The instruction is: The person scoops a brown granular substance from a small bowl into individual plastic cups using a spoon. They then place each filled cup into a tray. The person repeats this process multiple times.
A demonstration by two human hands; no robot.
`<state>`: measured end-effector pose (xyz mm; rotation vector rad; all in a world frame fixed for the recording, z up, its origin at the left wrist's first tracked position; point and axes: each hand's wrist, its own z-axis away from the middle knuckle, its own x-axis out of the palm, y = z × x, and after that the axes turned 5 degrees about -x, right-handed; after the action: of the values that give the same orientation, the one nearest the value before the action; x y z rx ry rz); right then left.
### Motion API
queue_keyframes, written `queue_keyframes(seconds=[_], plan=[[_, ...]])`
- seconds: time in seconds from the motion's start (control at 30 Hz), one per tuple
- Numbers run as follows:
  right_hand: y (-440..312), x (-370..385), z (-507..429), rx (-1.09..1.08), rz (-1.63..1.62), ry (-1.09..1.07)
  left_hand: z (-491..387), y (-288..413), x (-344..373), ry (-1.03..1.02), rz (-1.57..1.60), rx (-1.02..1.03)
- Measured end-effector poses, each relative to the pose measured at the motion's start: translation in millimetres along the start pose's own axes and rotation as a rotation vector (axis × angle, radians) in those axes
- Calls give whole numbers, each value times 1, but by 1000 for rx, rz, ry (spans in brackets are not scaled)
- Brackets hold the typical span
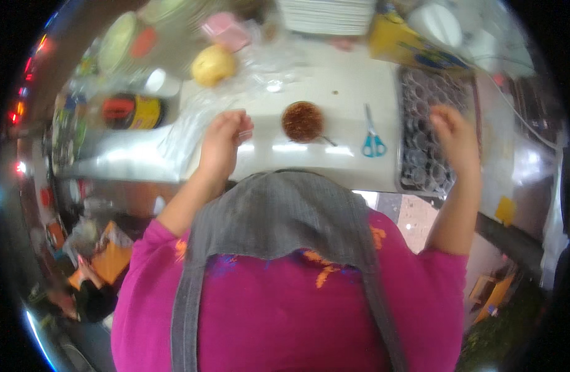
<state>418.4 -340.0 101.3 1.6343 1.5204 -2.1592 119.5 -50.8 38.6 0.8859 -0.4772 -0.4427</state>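
Observation:
My left hand [225,135] hovers over the near left part of the white table, its fingers bent inward. Beside it lies crumpled clear plastic film [189,123]. My right hand [454,135], blurred, is above a tray of small clear plastic cups [417,153]. Its fingers are drawn together, and whether they hold anything is unclear. Between the hands stands a round container of reddish-brown flakes or sauce [302,122], with a thin dark handle or stick by its lower right. Scissors with teal handles [374,142] lie to its right, blades pointing away from me.
A yellow round fruit [214,65] and a pink container [227,31] sit far left. Left, a dark bottle with a yellow label [136,111] lies near a metal surface [127,156]. White stacked containers [327,16] and a yellow box [401,42] line the back. Another person's hand [86,269] shows lower left.

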Motion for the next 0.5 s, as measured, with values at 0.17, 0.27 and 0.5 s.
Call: queue_keyframes(seconds=[0.17,0.27,0.5], plan=[[-57,77,22,161,-201,-260,-23,7,-52,225,-247,275],[-85,113,35,35,-310,-315,-40,-3,-54,103,-884,566],[-125,126,62,-41,-282,-342,-87,-2,-25,188,-1444,761]])
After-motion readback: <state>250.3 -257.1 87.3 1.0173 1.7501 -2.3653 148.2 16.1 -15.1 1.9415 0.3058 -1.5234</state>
